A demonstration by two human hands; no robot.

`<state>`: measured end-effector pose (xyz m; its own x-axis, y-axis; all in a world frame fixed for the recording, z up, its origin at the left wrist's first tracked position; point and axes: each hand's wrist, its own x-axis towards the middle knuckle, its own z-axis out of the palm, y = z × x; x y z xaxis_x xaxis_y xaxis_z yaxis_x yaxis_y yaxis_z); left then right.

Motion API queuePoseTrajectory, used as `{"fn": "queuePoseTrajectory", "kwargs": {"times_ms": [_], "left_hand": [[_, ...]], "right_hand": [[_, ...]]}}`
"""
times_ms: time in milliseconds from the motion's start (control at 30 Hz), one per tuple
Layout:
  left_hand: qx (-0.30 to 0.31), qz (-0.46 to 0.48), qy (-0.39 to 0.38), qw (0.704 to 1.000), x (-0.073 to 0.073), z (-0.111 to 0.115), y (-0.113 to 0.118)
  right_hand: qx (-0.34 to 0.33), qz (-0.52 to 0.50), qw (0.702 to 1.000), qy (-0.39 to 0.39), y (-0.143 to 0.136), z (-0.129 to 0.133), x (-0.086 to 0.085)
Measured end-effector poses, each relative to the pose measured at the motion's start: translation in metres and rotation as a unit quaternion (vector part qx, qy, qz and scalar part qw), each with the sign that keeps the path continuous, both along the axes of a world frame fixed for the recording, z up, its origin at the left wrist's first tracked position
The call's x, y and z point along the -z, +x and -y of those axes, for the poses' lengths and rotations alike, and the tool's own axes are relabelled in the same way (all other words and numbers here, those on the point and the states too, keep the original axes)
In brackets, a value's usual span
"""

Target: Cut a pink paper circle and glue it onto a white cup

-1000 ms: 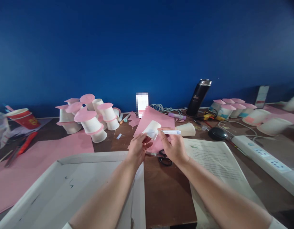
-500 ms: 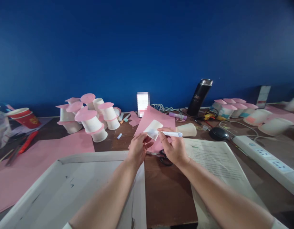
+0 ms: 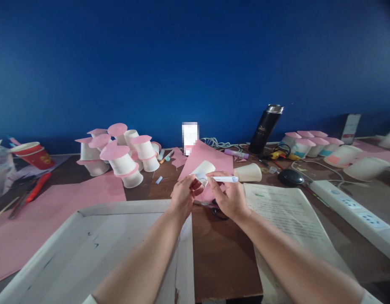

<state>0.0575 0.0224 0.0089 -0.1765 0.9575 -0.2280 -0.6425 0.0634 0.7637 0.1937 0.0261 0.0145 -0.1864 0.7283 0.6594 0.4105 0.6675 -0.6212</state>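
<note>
My left hand [image 3: 184, 194] pinches the near edge of a small white piece [image 3: 205, 169], which looks like a paper cup. A white marker-like pen [image 3: 225, 179] is gripped in my right hand [image 3: 229, 197], its left end close to the white piece. Under and behind both hands lies pink paper [image 3: 214, 156]. Black scissor handles [image 3: 219, 212] show partly below my right hand. Just right of the pen, a white paper cup [image 3: 249, 172] rests on its side.
Stacked cups with pink paper [image 3: 123, 162] stand at the left, near a white tray [image 3: 118, 207]. To the right are a black flask [image 3: 265, 128], a mouse [image 3: 290, 177], a power strip [image 3: 350, 207] and a printed sheet [image 3: 283, 211].
The white piece has tilted in my left hand, and the pen in my right hand has shifted slightly left.
</note>
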Motion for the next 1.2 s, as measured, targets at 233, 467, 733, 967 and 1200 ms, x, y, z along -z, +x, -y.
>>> {"fn": "queuePoseTrajectory", "kwargs": {"times_ms": [233,467,733,967,1200], "left_hand": [[0.011,-0.02,0.01,1.0,-0.0004,0.0022,0.0008],[0.005,-0.041,0.017,0.999,-0.0003,0.0019,0.0021],[0.003,-0.053,0.013,0.998,-0.0017,0.0025,0.0027],[0.008,-0.053,0.011,0.998,-0.0016,0.0026,0.0024],[0.006,-0.058,0.016,0.998,-0.0017,0.0038,0.0033]], "right_hand": [[-0.002,0.001,1.0,-0.014,0.0006,0.0002,-0.0006],[0.013,0.02,0.999,-0.023,0.0003,-0.0003,0.0009],[0.033,0.046,0.998,-0.03,0.0009,-0.0015,0.0014],[0.031,0.051,0.998,-0.037,0.0013,-0.0019,0.0018],[0.024,0.041,0.998,-0.029,0.001,-0.0012,0.0007]]}}
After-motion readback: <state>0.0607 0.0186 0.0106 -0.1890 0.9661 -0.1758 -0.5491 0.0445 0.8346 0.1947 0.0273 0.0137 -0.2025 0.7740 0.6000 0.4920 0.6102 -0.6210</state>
